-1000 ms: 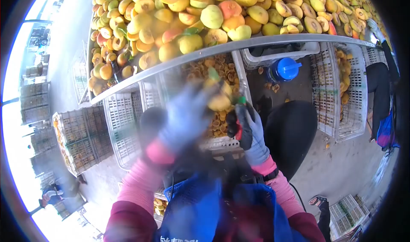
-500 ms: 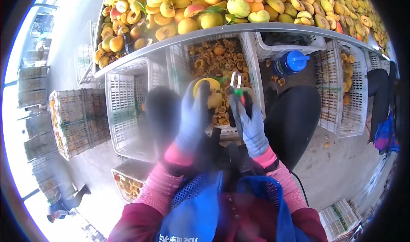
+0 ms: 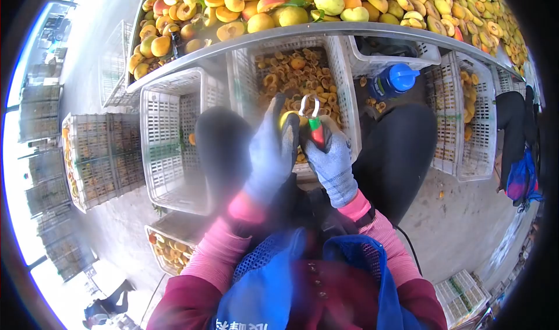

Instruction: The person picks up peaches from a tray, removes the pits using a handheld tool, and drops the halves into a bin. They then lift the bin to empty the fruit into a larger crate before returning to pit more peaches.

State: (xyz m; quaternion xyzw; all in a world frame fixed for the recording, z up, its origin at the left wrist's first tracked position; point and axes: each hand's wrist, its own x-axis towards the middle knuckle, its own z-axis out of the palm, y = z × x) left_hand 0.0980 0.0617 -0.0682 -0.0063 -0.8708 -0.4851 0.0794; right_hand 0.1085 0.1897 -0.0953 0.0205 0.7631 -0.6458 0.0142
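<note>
Below the tray's edge, my left hand (image 3: 271,149), in a grey-blue glove, is wrapped round a yellow fruit (image 3: 289,119), most of it hidden by the fingers. My right hand (image 3: 331,162), gloved the same way, grips a peeler-like tool (image 3: 316,131) with a red and green handle. The tool's metal loop points up, close beside the fruit. Both hands are over a white crate (image 3: 345,97) that holds many curved fruit pieces (image 3: 291,77).
A metal-edged tray (image 3: 233,46) heaped with fruit spans the top. A blue bottle (image 3: 397,81) stands right of the middle crate. White crates (image 3: 174,149) flank my knees. A co-worker's leg (image 3: 512,132) shows at the far right.
My hands have come together. The right hand and tool moved left to the fruit, and the tool's red handle shows more. The camera view shifted slightly.
</note>
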